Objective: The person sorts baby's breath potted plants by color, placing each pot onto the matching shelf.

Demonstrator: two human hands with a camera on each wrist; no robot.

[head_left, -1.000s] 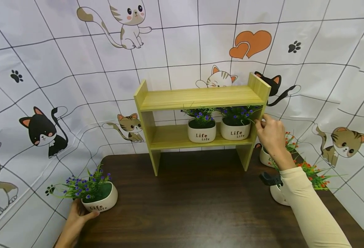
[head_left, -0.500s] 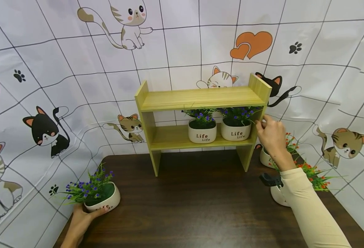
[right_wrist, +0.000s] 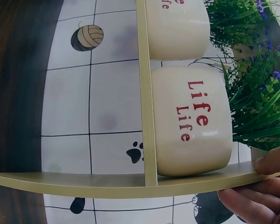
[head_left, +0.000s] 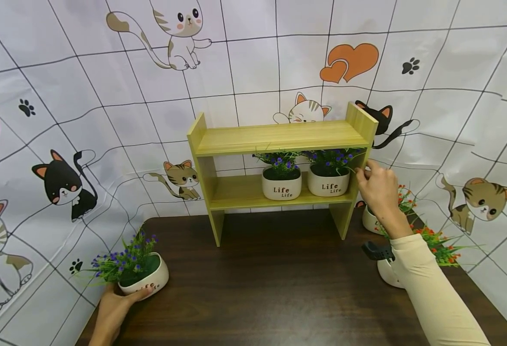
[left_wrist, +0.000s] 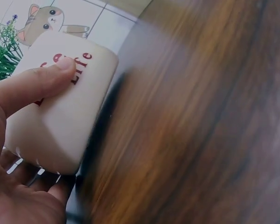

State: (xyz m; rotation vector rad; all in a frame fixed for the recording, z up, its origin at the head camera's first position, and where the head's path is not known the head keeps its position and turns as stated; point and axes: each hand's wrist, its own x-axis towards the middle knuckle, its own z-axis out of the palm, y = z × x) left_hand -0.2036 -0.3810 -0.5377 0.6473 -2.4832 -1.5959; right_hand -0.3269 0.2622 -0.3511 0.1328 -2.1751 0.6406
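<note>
At the left of the head view my left hand (head_left: 114,307) grips a white oval flowerpot (head_left: 155,278) with purple flowers. The thumb lies across the "Life" lettering on the pot (left_wrist: 67,119) in the left wrist view, and the fingers reach round its far end. The pot looks slightly tilted; whether it touches the table I cannot tell. My right hand (head_left: 379,185) pinches the right side panel of a small wooden shelf (head_left: 279,136), thumb inside and fingers outside. Two like flowerpots, a left one (head_left: 281,186) and a right one (right_wrist: 193,121), stand on its lower board.
Two white pots with orange-red flowers, one behind (head_left: 371,221) and one in front (head_left: 389,273), stand right of the shelf, partly hidden by my right arm. The dark wooden table (head_left: 271,288) meets a cat-patterned wall (head_left: 258,62) behind.
My left hand has shifted slightly right with the flowerpot, which now tilts a little more. The thumb has slid further over its lettering. My right hand and the shelf have stayed put.
</note>
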